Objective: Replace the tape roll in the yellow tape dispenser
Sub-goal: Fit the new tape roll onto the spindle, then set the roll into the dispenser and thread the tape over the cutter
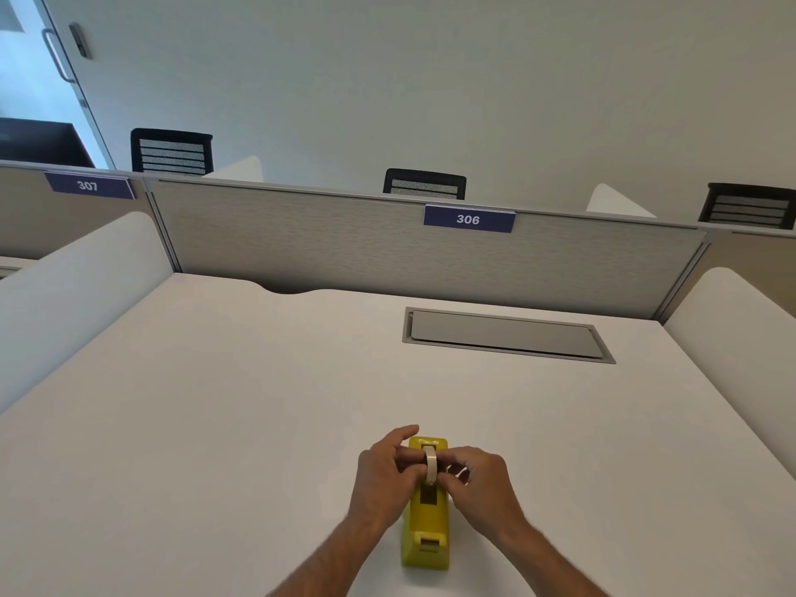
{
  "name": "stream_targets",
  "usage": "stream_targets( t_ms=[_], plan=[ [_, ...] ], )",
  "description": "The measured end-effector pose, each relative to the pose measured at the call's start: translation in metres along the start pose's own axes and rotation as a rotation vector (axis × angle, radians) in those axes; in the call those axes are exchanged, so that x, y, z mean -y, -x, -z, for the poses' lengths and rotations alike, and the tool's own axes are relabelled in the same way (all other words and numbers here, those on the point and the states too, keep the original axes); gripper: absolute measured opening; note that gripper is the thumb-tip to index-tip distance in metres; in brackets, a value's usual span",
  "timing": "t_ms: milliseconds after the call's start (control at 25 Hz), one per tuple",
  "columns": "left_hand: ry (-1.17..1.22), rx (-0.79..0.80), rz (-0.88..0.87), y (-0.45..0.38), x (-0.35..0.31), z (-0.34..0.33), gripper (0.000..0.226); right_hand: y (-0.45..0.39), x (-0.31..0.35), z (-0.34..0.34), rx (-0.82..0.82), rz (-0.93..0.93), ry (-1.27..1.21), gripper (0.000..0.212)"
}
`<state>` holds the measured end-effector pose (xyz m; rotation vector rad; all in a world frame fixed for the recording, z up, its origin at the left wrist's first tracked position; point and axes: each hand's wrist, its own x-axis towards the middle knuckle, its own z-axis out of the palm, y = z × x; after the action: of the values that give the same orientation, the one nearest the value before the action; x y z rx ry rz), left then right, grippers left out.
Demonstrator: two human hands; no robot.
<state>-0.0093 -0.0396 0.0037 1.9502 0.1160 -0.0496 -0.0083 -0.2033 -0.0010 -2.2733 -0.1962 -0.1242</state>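
Observation:
A yellow tape dispenser [425,527] stands on the white desk [215,402], its cutter end toward me. A cream tape roll [430,464] sits upright over the dispenser's slot, seen edge-on. My left hand [383,471] pinches the roll's left side, and my right hand [482,480] grips its right side. Both hands close around the roll from either side, fingers hiding its flanks and core. I cannot tell whether the roll rests in the cradle or hovers just above it.
A grey flip-up cable hatch [508,334] is set into the desk at the back right. A fabric partition [344,243] with a "306" label [468,219] closes the far edge. White rounded side panels [77,290] flank the desk; office chairs stand behind.

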Motion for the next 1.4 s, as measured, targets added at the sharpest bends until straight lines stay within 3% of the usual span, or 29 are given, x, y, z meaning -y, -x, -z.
stream_targets(
  t_ms=[280,520,720,840,1040,1400],
  plan=[
    [-0.154,-0.03,-0.045,0.001,0.001,-0.003,0.057,0.0,-0.001,-0.003,-0.025,0.015,0.064,0.031],
    [-0.303,0.034,-0.165,0.002,0.007,0.0,0.05,0.003,0.0,-0.003,-0.022,0.071,0.178,0.026],
    [-0.285,0.079,-0.247,0.002,0.021,0.002,0.05,0.006,0.001,-0.002,-0.054,0.136,0.172,0.024],
    [-0.262,0.105,-0.273,0.0,0.025,0.002,0.054,0.001,0.002,0.003,-0.028,0.2,0.148,0.033],
    [-0.289,0.193,-0.195,-0.009,0.025,0.001,0.064,-0.008,0.005,0.009,0.14,0.283,0.332,0.027],
    [-0.248,0.173,-0.15,-0.013,0.027,-0.003,0.056,-0.016,0.012,0.007,0.117,0.28,0.37,0.016]
  ],
)
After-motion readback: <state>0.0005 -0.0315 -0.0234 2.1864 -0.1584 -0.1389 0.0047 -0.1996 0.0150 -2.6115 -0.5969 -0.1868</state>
